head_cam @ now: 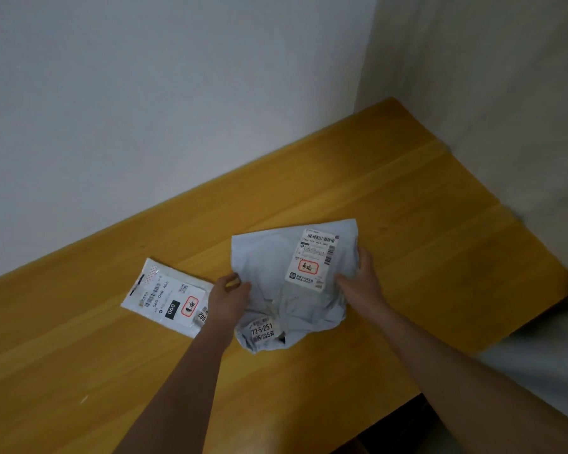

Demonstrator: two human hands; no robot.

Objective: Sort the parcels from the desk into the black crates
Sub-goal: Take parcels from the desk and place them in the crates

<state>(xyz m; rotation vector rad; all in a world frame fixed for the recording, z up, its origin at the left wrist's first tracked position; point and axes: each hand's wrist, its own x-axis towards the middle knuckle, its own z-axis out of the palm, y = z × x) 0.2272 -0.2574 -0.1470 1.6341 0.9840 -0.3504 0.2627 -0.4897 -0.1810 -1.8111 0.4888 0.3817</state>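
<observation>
A pale grey soft parcel bag (269,267) with a white shipping label lies crumpled on the wooden desk (407,208). My left hand (228,296) grips its left edge with curled fingers. My right hand (363,278) holds its right side, thumb on top near the label and fingers round the edge. A smaller white parcel (168,298) with a barcode label and a black "060" patch lies flat to the left, partly under my left wrist. No black crate is in view.
The desk stands in a corner, with white walls (145,109) behind it and to the right. Its right edge drops off at the lower right, with a dark gap (400,427) below the front edge.
</observation>
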